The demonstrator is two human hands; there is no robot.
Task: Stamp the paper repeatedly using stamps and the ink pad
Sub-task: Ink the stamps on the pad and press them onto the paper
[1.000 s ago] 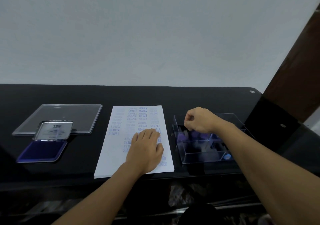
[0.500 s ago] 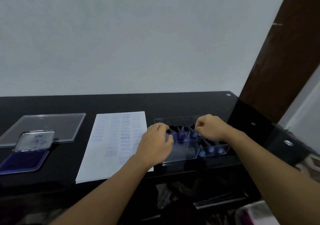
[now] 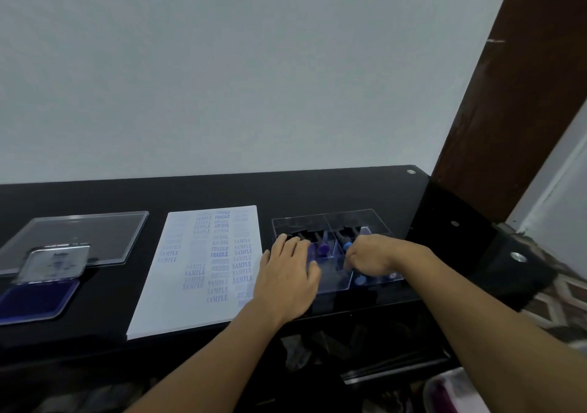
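At the middle of the black table (image 3: pixel 222 190) lies the paper (image 3: pixel 197 269), a white sheet, flat, with its near edge close to the table's front edge. It is covered with rows of blue-violet prints, some strong and some faint: SAMPLE many times, FRAGILE and AIR MAIL toward the far edge (a few words are too pale to read). Just to its right stands a clear box (image 3: pixel 371 219) split into compartments, and in it the stamps (image 3: pixel 323 248) lie with dark shafts and purple or blue knobs. The left hand (image 3: pixel 287 277) rests on the box's near left corner, its fingers straight and a little spread, holding nothing; its wrist crosses the paper's near right corner in this view. The right hand (image 3: pixel 371 258) reaches down into the right side of the box with its fingers curled; whether they grip a stamp I cannot tell. Well to the left of the paper sits the ink pad (image 3: pixel 35 300), its violet-blue surface bare and its hinged lid (image 3: pixel 54 263) raised. Behind it a clear plastic panel (image 3: pixel 79 238) lies flat on the table.
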